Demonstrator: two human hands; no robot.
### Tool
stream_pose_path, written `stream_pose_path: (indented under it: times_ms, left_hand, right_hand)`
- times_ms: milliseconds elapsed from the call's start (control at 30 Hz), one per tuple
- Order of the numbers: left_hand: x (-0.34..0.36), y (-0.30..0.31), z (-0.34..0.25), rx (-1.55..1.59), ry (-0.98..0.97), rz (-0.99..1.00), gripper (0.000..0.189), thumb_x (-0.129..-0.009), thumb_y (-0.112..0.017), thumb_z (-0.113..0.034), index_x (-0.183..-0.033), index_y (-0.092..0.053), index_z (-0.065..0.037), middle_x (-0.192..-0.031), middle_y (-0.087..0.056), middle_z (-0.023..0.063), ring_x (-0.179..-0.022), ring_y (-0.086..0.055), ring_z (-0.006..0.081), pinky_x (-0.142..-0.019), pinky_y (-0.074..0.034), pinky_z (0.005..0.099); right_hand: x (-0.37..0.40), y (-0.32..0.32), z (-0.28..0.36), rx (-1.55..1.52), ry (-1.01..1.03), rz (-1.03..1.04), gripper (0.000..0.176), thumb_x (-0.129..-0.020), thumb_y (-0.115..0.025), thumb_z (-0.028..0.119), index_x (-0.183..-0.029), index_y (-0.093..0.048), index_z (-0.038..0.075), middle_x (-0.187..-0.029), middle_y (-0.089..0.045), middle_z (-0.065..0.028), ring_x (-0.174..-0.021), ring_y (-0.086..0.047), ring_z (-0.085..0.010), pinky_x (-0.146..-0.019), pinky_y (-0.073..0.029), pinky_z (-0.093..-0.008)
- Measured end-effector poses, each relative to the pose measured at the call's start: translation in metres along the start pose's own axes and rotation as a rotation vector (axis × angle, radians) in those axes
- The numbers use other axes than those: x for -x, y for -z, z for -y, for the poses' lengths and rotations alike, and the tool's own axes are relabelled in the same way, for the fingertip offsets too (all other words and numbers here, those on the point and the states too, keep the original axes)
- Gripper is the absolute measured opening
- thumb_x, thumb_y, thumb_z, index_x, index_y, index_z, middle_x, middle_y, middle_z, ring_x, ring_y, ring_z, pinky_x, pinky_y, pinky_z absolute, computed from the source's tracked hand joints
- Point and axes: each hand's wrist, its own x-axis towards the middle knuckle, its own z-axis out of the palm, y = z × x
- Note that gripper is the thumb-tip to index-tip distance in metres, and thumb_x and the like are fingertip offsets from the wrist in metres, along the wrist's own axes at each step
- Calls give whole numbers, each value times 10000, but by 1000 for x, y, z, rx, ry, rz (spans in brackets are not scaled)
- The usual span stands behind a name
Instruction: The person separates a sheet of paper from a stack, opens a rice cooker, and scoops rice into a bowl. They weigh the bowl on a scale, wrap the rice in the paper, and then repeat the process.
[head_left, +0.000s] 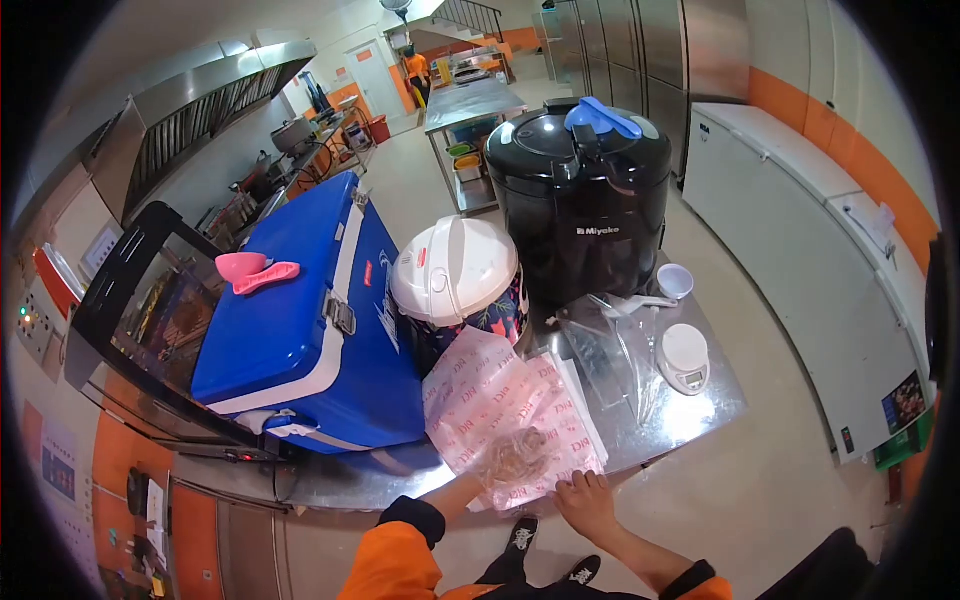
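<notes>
A stack of white wrapping paper (490,380) with pink print lies at the near edge of the metal table, its top sheet lifted and creased at the left. Crinkled clear plastic covers my left hand (515,456), which rests on the printed paper; its fingers are blurred under the plastic. At the near right corner of the stack, my bare right hand (587,502) has its fingers curled over the paper's edge, closed on it.
A blue cooler box (310,300) with a pink scoop (255,270) stands left. Behind the paper are a white-lidded container (455,270) and a black Miyako rice cooker (590,210) with blue scoops (603,118). Plastic bags (610,360) and a white scale (684,358) lie right.
</notes>
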Motion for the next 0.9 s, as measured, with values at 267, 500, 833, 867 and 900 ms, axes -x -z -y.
stream_pose_path:
  times_ms: [267,500,833,867,900]
  left_hand:
    - [8,-5,9,-337,-183,184,697,-799,-638,-426,-1335,-402,-48,-1329,-438,158,-1233,-420,302,-1037,-353,366]
    - [-12,-12,3,95,20,19,823,-689,-785,-271,-1341,-366,4,-1342,-429,169,-1232,-447,292,-1045,-359,381]
    - [-25,-6,-13,-334,25,-10,832,-726,-668,-441,-1328,-383,58,-1357,-404,223,-1290,-352,341,-1099,-257,403]
    - [-26,-6,-9,-354,7,29,839,-719,-668,-442,-1332,-381,54,-1365,-396,221,-1293,-348,341,-1102,-252,404]
    - [-27,-6,-7,-374,-13,68,846,-713,-669,-444,-1335,-378,50,-1373,-389,219,-1296,-344,342,-1104,-248,405]
  right_hand:
    - [13,-68,23,-148,-432,-359,239,-751,-647,138,-956,-557,53,-804,-543,-131,-761,-528,-309,-670,-427,-419]
    - [-2,-50,18,-250,-681,-253,204,-804,-624,178,-946,-531,63,-796,-581,-125,-721,-587,-323,-627,-462,-427]
    - [-23,-37,-3,-322,-833,-181,189,-786,-605,211,-896,-521,83,-843,-623,-105,-682,-633,-322,-567,-496,-442]
    - [-34,-31,-4,-263,-822,-191,202,-783,-609,216,-904,-521,80,-850,-624,-106,-702,-636,-323,-586,-503,-441]
    - [-45,-30,-6,-264,-800,-193,228,-776,-620,231,-911,-520,77,-858,-624,-111,-726,-637,-325,-603,-505,-445]
